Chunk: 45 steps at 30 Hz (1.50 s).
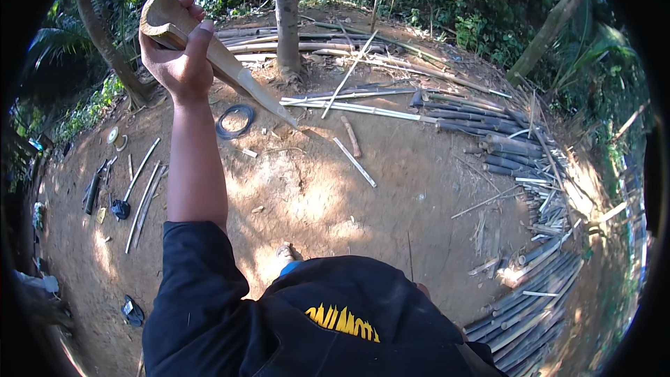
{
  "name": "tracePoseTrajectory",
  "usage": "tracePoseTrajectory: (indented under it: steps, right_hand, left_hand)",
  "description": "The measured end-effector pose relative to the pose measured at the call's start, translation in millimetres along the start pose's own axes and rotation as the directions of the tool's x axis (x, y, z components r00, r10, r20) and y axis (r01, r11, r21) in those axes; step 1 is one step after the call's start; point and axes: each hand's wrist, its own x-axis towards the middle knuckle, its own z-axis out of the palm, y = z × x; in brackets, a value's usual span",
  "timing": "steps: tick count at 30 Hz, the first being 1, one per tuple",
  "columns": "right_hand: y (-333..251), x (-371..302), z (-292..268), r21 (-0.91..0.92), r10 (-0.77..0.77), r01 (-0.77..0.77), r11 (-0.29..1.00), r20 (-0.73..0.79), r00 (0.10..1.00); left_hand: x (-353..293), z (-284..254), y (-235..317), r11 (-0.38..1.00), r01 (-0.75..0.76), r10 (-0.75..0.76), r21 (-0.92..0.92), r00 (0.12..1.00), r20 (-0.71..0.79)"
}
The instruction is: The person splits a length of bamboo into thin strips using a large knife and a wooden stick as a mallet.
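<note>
Far left on the dirt: dark sandal (132, 311) low down, long dark object (91, 192) above it, pale round reel (112, 135) higher up. Then black bundle (121, 209), a pale stick running up from it, and two thin strips (142, 209) lying side by side, just left of my forearm.

My left hand (179, 59) is raised, arm stretched out ahead, fingers wrapped around a split bamboo piece (241, 82). I grip it close to its thick, curved upper end; it slopes down to the right and narrows to a point, held above the ground. Black coil (235, 122) lies below it, tree trunk (287, 17) stands beyond. My foot (285, 251) just shows past my dark shirt (335, 307).

Middle: short brown stick (351, 136) near a pale flat strip (355, 163), both on bare soil, well apart from my hands.

Right hand (423, 290): only a bit of skin shows past the shirt; can't tell if it grips anything. Thin dark upright sliver (410, 255) just above it, unclear what.

Far right: stacked dark poles (474, 120), another pole pile (537, 314) lower down.
</note>
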Motion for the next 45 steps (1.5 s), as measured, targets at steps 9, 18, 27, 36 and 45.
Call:
tracePoseTrajectory:
  steps: [9,18,27,36,45]
  right_hand:
    - [-12,44,34,-0.075,-0.069,0.071,0.995,0.026,0.997]
    - [-95,47,24,-0.062,-0.258,0.265,0.962,0.095,0.961]
    - [-297,-61,-97,0.246,-0.463,0.458,0.854,-0.045,0.885]
    - [-419,-170,-201,0.607,-0.862,0.785,0.125,-0.326,0.389]
    - [-447,-208,-207,0.228,-0.909,0.97,0.087,-0.379,0.171]
  left_hand:
    - [-19,3,-58,1.0,0.01,-0.009,-0.018,0.999,0.048]
    - [-65,3,-96,0.993,0.107,-0.096,-0.04,0.972,0.215]
    - [-87,38,-81,0.996,0.052,-0.023,-0.069,0.926,0.376]
    - [-105,35,-57,0.992,0.118,-0.121,0.039,0.841,0.528]
    - [-128,28,-42,0.994,0.106,-0.08,-0.012,0.809,0.583]
